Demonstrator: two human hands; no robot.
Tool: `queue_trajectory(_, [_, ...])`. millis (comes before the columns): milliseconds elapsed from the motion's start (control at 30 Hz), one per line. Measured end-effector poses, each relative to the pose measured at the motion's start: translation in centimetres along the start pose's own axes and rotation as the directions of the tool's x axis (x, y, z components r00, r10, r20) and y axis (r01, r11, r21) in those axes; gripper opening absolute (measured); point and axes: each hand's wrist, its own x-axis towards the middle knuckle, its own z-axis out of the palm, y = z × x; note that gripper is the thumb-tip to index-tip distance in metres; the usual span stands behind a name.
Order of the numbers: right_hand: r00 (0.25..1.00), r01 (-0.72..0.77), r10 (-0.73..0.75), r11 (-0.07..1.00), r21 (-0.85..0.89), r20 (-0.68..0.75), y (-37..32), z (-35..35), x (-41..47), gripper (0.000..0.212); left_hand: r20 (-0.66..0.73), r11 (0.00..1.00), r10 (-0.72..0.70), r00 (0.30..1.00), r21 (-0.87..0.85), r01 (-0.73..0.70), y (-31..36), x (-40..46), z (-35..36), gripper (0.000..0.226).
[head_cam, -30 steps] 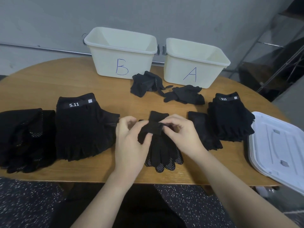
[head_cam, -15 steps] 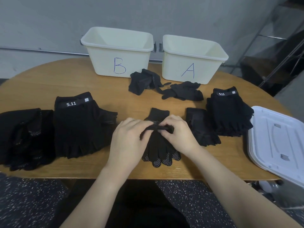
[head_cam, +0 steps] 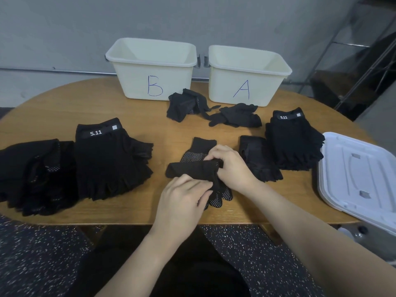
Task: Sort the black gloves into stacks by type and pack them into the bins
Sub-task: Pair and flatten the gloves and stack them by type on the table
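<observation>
A black knit glove (head_cam: 190, 169) lies crosswise over a dotted glove (head_cam: 200, 150) at the table's middle. My right hand (head_cam: 230, 166) pinches its right end, and my left hand (head_cam: 184, 197) grips its lower edge. Two stacks of 5.11 fingerless gloves stand apart, a large one (head_cam: 109, 159) at the left and a smaller one (head_cam: 293, 140) at the right. A dotted-glove pile (head_cam: 32, 174) sits at the far left. Bin B (head_cam: 153, 69) and bin A (head_cam: 248, 76) stand at the back.
Two loose crumpled gloves (head_cam: 185, 105) (head_cam: 237, 115) lie in front of the bins. A single flat glove (head_cam: 257, 159) lies beside the right stack. A white lid (head_cam: 357, 174) overhangs the table's right edge. The wooden table (head_cam: 53, 108) is oval.
The glove in my hands has been turned crosswise and spread to the left over the dotted glove. My left hand dropped toward the near edge. The camera view shifted slightly.
</observation>
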Motion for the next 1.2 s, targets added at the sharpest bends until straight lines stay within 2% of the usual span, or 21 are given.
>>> queue_trajectory(200, [0.994,0.079,-0.074,0.996,-0.051,0.086,0.3,-1.1,-0.3,0.016,0.022,1.000,0.004,1.000,0.010,-0.004,-0.2,-0.4,0.2,0.023])
queue_trajectory(333, [0.988,0.098,-0.075,0.980,-0.175,0.131,-0.2,-2.1,-1.2,0.034,0.034,1.000,0.003,0.999,0.009,-0.004,-0.2,-0.5,0.0,0.018])
queue_trajectory(467, [0.996,0.085,-0.073,0.972,-0.220,0.060,-0.9,-2.7,-2.5,0.042,0.024,0.999,0.036,0.999,0.019,-0.036,-0.5,-0.4,-0.5,0.014])
queue_trajectory(633, [0.997,0.069,-0.074,0.986,-0.152,-0.032,-1.7,-1.8,-4.1,0.033,0.079,0.999,0.045,0.996,0.007,-0.046,-0.8,-0.6,-0.8,0.013])
queue_trajectory(800, [0.996,0.084,-0.084,0.973,-0.215,0.007,-2.8,0.1,-4.8,0.046,-0.018,0.994,-0.100,0.995,0.038,0.100,-1.1,0.7,-1.3,0.027])
queue_trajectory(867, [0.995,0.095,-0.085,0.956,-0.277,0.048,-2.8,0.8,-5.0,0.052,0.051,0.987,-0.148,0.988,0.072,0.144,-1.5,1.7,-1.6,0.036])
queue_trajectory(933, [0.991,0.113,-0.084,0.936,-0.334,0.101,-2.6,1.5,-5.3,0.060,0.195,0.985,-0.140,0.971,0.123,0.118,-1.8,1.9,-1.4,0.049])
queue_trajectory(1033, [0.985,0.119,-0.059,0.912,-0.394,0.160,-2.2,2.1,-5.8,0.061,0.359,0.977,-0.145,0.922,0.200,0.076,-2.2,0.8,-0.8,0.055])
queue_trajectory(1200, [0.989,0.076,-0.004,0.878,-0.473,0.151,-2.1,2.5,-6.4,0.061,0.418,0.950,-0.249,0.874,0.283,0.135,-2.6,0.2,-0.9,0.066])
